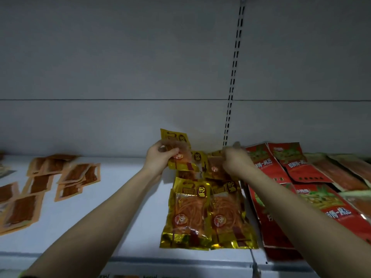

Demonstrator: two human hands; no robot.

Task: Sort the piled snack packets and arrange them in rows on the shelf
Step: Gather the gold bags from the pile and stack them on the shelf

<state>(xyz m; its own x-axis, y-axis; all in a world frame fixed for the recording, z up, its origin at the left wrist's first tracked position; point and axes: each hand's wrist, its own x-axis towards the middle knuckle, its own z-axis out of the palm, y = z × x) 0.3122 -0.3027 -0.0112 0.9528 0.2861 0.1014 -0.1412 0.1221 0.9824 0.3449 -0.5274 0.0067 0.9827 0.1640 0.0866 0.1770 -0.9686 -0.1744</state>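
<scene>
Gold snack packets (188, 213) with orange strips inside lie in two rows on the white shelf (128, 197), running from the front edge to the back wall. My left hand (158, 157) holds one gold packet (176, 141) tilted up at the back of the left row. My right hand (234, 159) is blurred and rests on the gold packets at the back of the right row; its fingers curl down, and what they grip cannot be made out.
Red snack packets (281, 169) lie in rows right of the gold ones, with pale orange packets (341, 173) further right. Loose orange-brown packets (72, 175) are scattered on the left of the shelf. A slotted upright (232, 81) runs up the back wall.
</scene>
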